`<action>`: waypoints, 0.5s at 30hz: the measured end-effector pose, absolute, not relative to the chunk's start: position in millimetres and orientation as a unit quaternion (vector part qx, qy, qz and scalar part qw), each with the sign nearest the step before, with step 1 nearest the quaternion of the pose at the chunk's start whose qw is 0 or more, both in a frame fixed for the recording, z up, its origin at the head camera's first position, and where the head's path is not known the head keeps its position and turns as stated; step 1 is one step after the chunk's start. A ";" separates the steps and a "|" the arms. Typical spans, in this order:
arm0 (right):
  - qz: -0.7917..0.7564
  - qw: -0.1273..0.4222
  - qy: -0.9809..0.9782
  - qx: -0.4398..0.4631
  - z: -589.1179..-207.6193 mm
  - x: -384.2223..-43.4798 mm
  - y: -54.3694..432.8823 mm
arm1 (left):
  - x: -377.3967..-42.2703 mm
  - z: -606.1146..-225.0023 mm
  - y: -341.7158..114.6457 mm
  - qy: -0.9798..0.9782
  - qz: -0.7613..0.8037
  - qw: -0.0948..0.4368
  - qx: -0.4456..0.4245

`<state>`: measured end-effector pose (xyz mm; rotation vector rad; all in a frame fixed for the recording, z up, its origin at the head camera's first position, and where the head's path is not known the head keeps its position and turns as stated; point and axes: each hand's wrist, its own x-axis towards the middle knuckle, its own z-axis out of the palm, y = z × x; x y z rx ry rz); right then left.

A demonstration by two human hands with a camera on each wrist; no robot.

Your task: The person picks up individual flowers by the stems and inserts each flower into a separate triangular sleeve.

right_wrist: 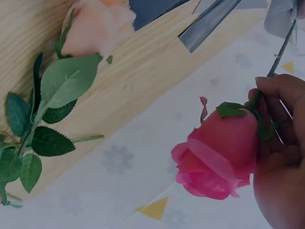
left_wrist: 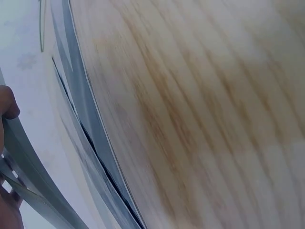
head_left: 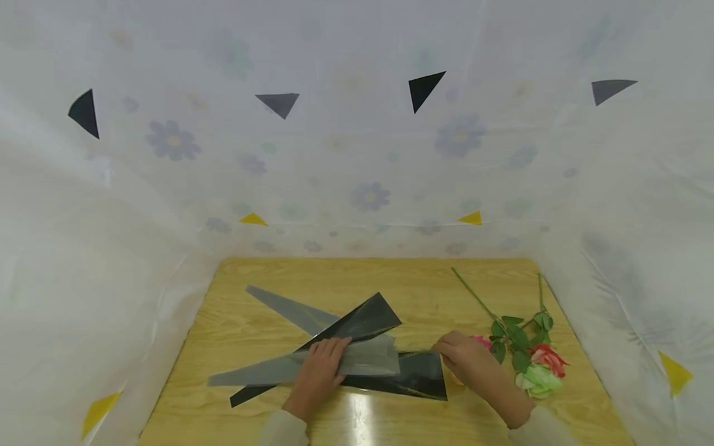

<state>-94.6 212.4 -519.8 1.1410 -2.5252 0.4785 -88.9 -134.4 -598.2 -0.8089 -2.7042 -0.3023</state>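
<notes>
Nearest us, two pale cuffs [head_left: 283, 428] lead to the hands. At left, the left hand [head_left: 319, 375] has its fingers curled over a grey wrapper [head_left: 370, 359], a translucent cone whose narrow end points left and whose wide end points right. At right, the right hand [head_left: 471, 365] pinches the stem of a pink rose [right_wrist: 217, 157] just below the bloom. The stem reaches leftward to the wide end of the grey wrapper (we cannot tell whether its tip lies inside). Beside the right hand on the table [head_left: 223, 322] we find a peach rose [right_wrist: 97, 28], and farther right a green rose [head_left: 538, 381], with a near black wrapper [head_left: 424, 371] between the hands. Slightly farther off, we note a red rose [head_left: 549, 358] touching the green one, and a diagonal black wrapper [head_left: 370, 316] crossing beneath the held cone. Beyond these, a grey tip [head_left: 284, 305] points far left, while two green stems [head_left: 471, 288] extend toward the far right. Farthest of all, we see a white curtain [head_left: 323, 167] printed with flowers, bearing black, grey and yellow triangles [head_left: 426, 90].
</notes>
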 end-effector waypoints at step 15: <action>0.188 0.162 -0.870 0.426 -522.1 -84.4 190.9 | -84.9 -597.7 -117.8 -0.935 -0.103 0.140 -0.310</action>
